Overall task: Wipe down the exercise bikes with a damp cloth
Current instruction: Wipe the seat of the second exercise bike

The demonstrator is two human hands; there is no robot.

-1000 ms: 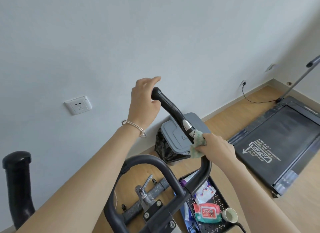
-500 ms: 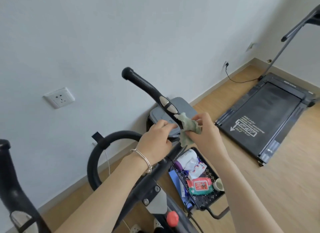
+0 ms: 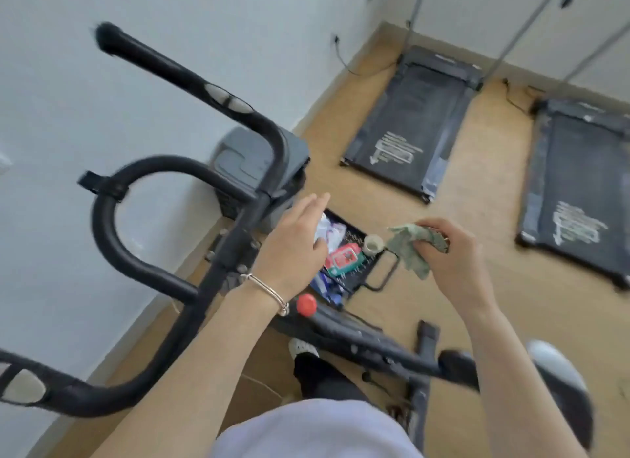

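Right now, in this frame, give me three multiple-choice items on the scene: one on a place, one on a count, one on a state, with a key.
1. Where is the cloth?
A. draped on the handlebar
B. in the right hand
C. in the basket

2. How many treadmills lie on the floor?
A. one
B. two
C. three

3. What is the left hand doing?
A. hanging open above the basket, gripping nothing
B. gripping the handlebar
C. holding the cloth

Key:
1 B: the right hand is closed on the bunched green cloth, clear of the handlebar.
2 B: one treadmill lies near the wall and a second treadmill to its right.
3 A: the left hand has its fingers stretched out over the basket, with nothing in it.
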